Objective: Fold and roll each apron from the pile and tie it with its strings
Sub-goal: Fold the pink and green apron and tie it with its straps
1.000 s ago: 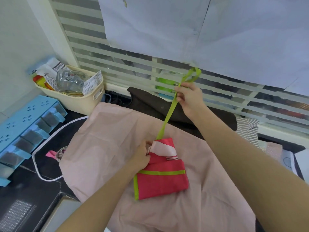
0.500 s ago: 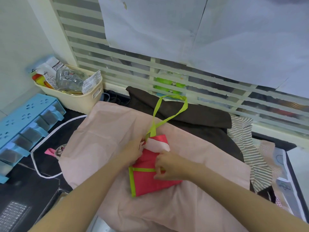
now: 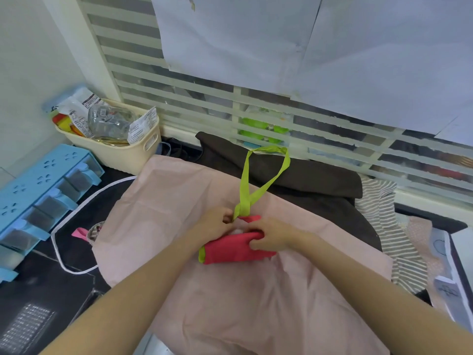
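a wide pale pink cloth (image 3: 230,290) covers the middle of the dark counter (image 3: 38,290); a dark brown cloth (image 3: 320,180) lies beyond it and a striped one (image 3: 399,242) to the right. at far left stand one blue drawer rack (image 3: 43,190) and one cream basket (image 3: 122,152) of packets. one red apron (image 3: 230,248) — half rolled — sits on the pink cloth, its green strap (image 3: 258,180) looping away over the brown cloth. the left hand (image 3: 217,224) pinches the strap's base; the right hand (image 3: 271,237) grips the roll.
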### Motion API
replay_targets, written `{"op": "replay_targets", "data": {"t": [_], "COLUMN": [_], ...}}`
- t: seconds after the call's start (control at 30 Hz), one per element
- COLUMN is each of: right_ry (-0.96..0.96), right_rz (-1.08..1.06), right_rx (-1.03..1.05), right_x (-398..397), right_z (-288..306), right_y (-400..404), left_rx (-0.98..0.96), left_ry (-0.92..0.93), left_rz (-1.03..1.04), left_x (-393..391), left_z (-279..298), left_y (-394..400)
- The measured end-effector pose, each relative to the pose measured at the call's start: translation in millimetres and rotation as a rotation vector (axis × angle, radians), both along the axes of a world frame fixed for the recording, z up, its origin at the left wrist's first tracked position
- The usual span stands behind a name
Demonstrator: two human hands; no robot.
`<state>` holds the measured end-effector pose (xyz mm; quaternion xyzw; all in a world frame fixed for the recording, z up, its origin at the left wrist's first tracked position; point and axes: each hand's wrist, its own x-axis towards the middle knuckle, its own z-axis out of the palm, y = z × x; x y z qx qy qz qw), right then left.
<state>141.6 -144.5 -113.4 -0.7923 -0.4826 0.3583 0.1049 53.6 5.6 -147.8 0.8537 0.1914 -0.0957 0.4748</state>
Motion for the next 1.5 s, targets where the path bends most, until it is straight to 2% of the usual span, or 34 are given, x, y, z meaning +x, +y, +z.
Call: {"op": "replay_targets", "data": {"t": [0.1, 0.2, 0.27, 0.33, 0.43, 0.53, 0.63, 0.7, 0.77, 0.8, 0.87, 1.03, 1.07, 1.13, 1.23, 1.3, 1.5], "right_ry": [-0.033, 0.035, 0.077, 0.100, 0.152, 0.124, 0.136, 0.024, -0.049, -0.004, 0.219, 0.859, 0.939, 0.967, 0.885, 0.870, 1.074], "right_rz": [-0.174, -0.355, -0.315, -0.258, -0.247, -0.216, -0.359, -0.421, -0.428, -0.447, -0.535, -0.724, -0.719, -0.705, -0.659, -0.663, -0.803], "right_rx": [0.075, 0.157, 0.054, -0.036, -0.094, -0.130, 0.033, 0.081, 0.042, 0.034, 0.080, 0.420, 0.480, 0.560, 0.624, 0.650, 0.741], "right_x": [10.8, 18.6, 21.6, 21.2, 21.5, 23.8, 24.0, 23.0, 19.6, 17.9, 12.8, 1.8, 0.9, -0.8, -4.5, -6.9, 3.7], "right_z": [-2.8, -13.7, -18.1, -18.3, -16.7, -14.9, -10.3, -8.1, -2.0, 2.0, 15.5, 79.5, 96.6, 131.3, 176.2, 194.1, 203.8], "right_y": [4.5, 2.8, 2.5, 2.8, 2.9, 5.1, 13.3, 21.0, 29.4, 33.7, 40.8, 61.3, 67.0, 74.2, 73.9, 65.9, 21.1], "left_rx": [-0.079, -0.164, -0.293, -0.378, -0.231, -0.111, -0.089, -0.068, -0.039, -0.028, -0.016, -0.011, 0.018, 0.096, 0.151, 0.099, -0.075], "left_ry": [0.060, 0.153, 0.229, 0.312, 0.333, 0.254, 0.208, 0.207, 0.200, 0.198, 0.202, 0.265, 0.275, 0.271, 0.307, 0.300, 0.076], "left_rz": [-0.036, -0.013, 0.020, -0.042, -0.238, -0.315, -0.348, -0.366, -0.381, -0.388, -0.397, -0.451, -0.461, -0.458, -0.332, -0.206, 0.270], "left_x": [-1.8, -1.7, 0.5, 0.7, -1.3, -1.2, -0.5, -0.4, -1.5, -2.3, -3.9, -0.7, 0.6, 3.0, 5.4, 6.4, 4.9], "left_z": [-2.2, 0.3, 5.2, 9.7, 6.5, -1.5, -3.6, -2.9, -0.3, 1.2, 3.0, 20.9, 21.9, 23.0, 32.7, 43.5, 71.7], "left_y": [8.2, 12.6, 12.2, 10.3, 8.6, 6.4, 2.7, 0.6, -1.8, -2.0, -4.1, -19.3, -22.5, -27.3, -24.9, -15.9, 14.1]}}
